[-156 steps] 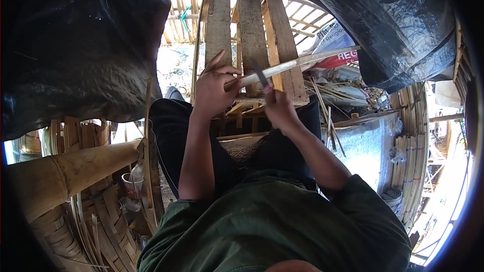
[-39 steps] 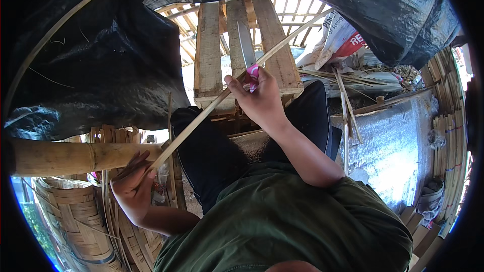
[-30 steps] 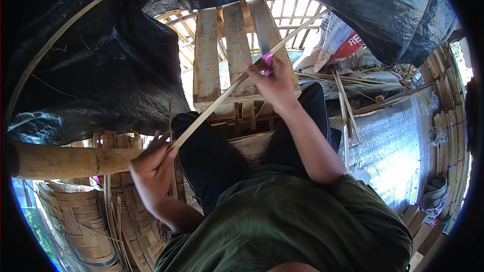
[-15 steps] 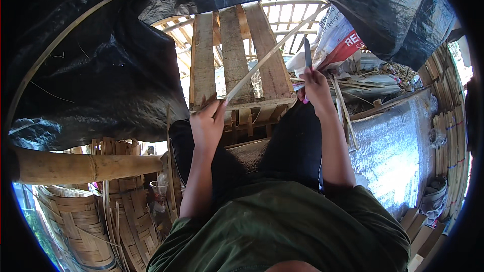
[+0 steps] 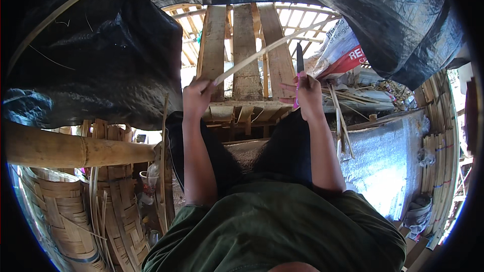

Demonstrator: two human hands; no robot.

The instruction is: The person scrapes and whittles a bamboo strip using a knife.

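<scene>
My left hand (image 5: 198,98) is closed on the near end of a long pale bamboo strip (image 5: 263,52). The strip slants up and to the right, over a wooden slatted bench (image 5: 245,78) in front of my knees. In my right hand (image 5: 310,98) is a knife (image 5: 300,59) with a pink handle, its dark blade pointing up and away from me. Some fingers of that hand stretch out to the left past the handle, while the knife stays in its hold. Blade and strip look apart, with the strip passing left of and above the blade tip.
Black plastic sheeting (image 5: 101,65) hangs at left and overhead. A thick bamboo pole (image 5: 80,144) runs at left above woven bamboo baskets (image 5: 60,206). To the right are a printed sack (image 5: 340,53), loose strips (image 5: 360,95), a silvery sheet (image 5: 375,166) and stacked bamboo slats (image 5: 438,156).
My left hand has moved up and left with the strip, which now slants less steeply. My right hand has shifted slightly left and down, its fingers loosened so more of the pink handle shows.
</scene>
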